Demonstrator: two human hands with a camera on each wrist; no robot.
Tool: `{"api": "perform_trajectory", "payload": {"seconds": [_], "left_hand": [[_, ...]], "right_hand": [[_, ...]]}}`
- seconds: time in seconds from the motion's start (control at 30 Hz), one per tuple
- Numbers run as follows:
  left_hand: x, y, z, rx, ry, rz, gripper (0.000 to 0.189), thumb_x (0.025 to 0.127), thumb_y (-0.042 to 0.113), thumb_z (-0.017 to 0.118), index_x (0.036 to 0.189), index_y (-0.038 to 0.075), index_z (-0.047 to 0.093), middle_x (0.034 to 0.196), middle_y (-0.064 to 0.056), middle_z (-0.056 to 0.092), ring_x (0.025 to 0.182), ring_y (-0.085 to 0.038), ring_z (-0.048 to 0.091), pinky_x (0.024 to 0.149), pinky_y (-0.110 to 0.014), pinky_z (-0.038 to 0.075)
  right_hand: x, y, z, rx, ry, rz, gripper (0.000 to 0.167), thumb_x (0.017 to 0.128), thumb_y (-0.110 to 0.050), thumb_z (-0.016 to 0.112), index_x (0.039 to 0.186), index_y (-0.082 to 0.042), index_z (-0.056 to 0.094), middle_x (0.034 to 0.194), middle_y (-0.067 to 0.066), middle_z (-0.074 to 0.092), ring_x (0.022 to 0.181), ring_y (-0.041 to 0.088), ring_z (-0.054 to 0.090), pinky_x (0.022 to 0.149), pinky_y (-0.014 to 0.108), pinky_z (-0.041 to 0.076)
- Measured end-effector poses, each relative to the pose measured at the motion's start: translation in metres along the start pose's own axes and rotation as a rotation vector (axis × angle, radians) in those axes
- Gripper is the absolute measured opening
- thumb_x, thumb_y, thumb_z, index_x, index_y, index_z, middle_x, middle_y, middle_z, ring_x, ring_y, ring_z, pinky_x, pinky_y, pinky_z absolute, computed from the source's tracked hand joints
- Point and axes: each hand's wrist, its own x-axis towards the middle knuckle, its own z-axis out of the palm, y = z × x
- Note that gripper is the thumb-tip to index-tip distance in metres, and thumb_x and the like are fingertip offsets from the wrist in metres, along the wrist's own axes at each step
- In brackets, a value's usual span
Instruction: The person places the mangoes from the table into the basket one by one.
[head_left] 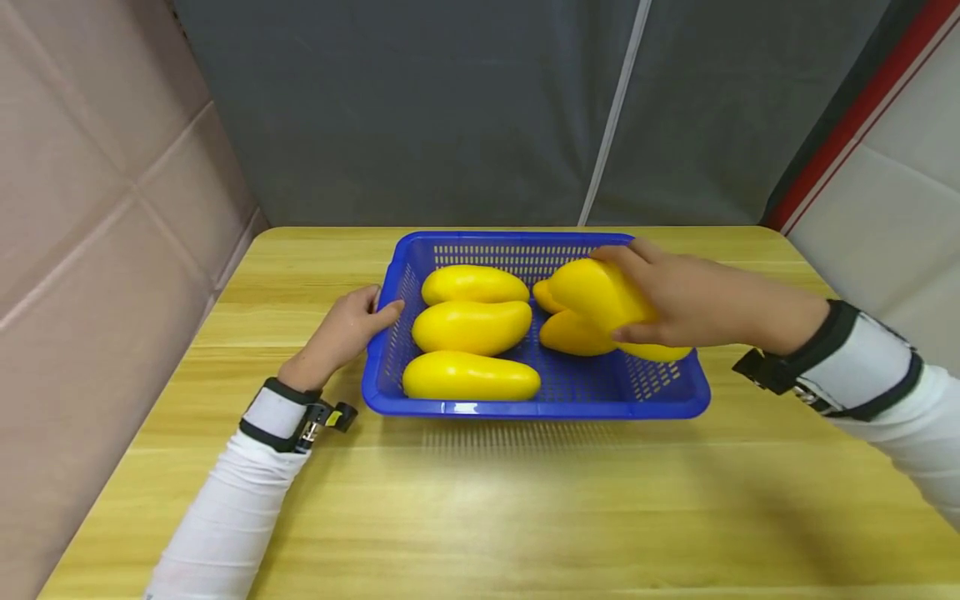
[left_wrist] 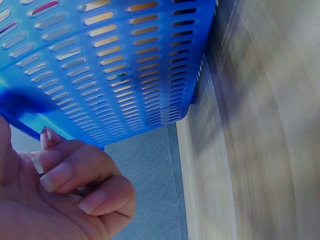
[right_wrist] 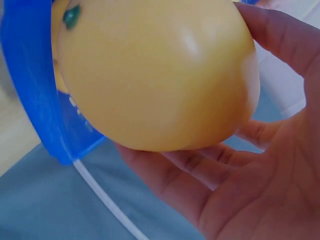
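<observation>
A blue plastic basket point(head_left: 555, 408) with slotted walls point(left_wrist: 202, 30) holds several yellow mangoes. Three of them, including the middle mango point(head_left: 471, 327), lie in a column along the left side. My left hand point(head_left: 351, 327) grips the basket's left rim, thumb over the edge; its curled fingers point(left_wrist: 82, 170) show below the rim in the left wrist view. At the right half, my right hand point(head_left: 667, 296) holds a mango point(head_left: 596, 292) above other mangoes point(head_left: 573, 335). In the right wrist view, that mango point(right_wrist: 160, 75) sits between thumb and fingers, a green stem spot near its end.
The basket stands on a wood-grain table point(head_left: 480, 508) towards its back edge. A grey curtain point(head_left: 420, 117) hangs behind the table. Pale padded panels point(head_left: 90, 250) rise on the left, and a white panel point(head_left: 892, 217) with a red border is on the right.
</observation>
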Motion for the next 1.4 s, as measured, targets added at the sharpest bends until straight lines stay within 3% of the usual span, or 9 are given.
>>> {"api": "perform_trajectory", "payload": {"seconds": [0.4,0.63,0.97,1.2,1.4], "left_hand": [[-0.002,0.002,0.0,0.006,0.003,-0.001,0.033,0.098,0.035,0.052,0.097,0.001,0.051,0.079,-0.012,0.06,0.064,-0.021,0.062,0.055,-0.03,0.051],[-0.002,0.002,0.0,0.003,0.002,0.004,0.034,0.098,0.035,0.052,0.097,0.001,0.051,0.079,-0.012,0.06,0.063,-0.02,0.061,0.054,-0.028,0.05],[-0.003,0.003,0.0,-0.016,-0.003,0.002,0.033,0.098,0.034,0.052,0.098,0.001,0.051,0.081,-0.013,0.061,0.064,-0.02,0.063,0.056,-0.03,0.052],[-0.002,0.003,0.0,-0.014,-0.004,0.0,0.033,0.098,0.033,0.052,0.099,0.0,0.051,0.082,-0.013,0.061,0.065,-0.021,0.063,0.057,-0.03,0.052],[-0.001,0.004,0.0,0.01,0.009,0.011,0.032,0.098,0.032,0.053,0.1,0.0,0.053,0.082,-0.012,0.061,0.065,-0.019,0.063,0.057,-0.028,0.051]], "right_hand": [[0.014,-0.019,0.017,-0.025,-0.205,-0.003,0.083,0.082,-0.035,0.075,0.146,-0.009,0.028,0.119,0.016,0.046,0.078,0.024,0.056,0.075,0.041,0.054],[0.02,-0.028,0.03,-0.085,-0.275,-0.035,0.088,0.079,-0.029,0.079,0.147,-0.007,0.028,0.113,0.016,0.048,0.074,0.021,0.056,0.076,0.04,0.052],[0.029,-0.032,0.041,-0.134,-0.337,-0.054,0.085,0.079,-0.032,0.079,0.145,-0.008,0.031,0.118,0.02,0.049,0.078,0.024,0.058,0.075,0.041,0.054],[0.035,-0.036,0.047,-0.125,-0.421,-0.033,0.084,0.082,-0.031,0.076,0.147,-0.011,0.028,0.129,0.022,0.044,0.097,0.033,0.058,0.081,0.047,0.052],[0.039,-0.04,0.054,-0.134,-0.428,-0.054,0.084,0.083,-0.033,0.076,0.146,-0.01,0.027,0.13,0.022,0.043,0.102,0.036,0.057,0.083,0.046,0.051]]}}
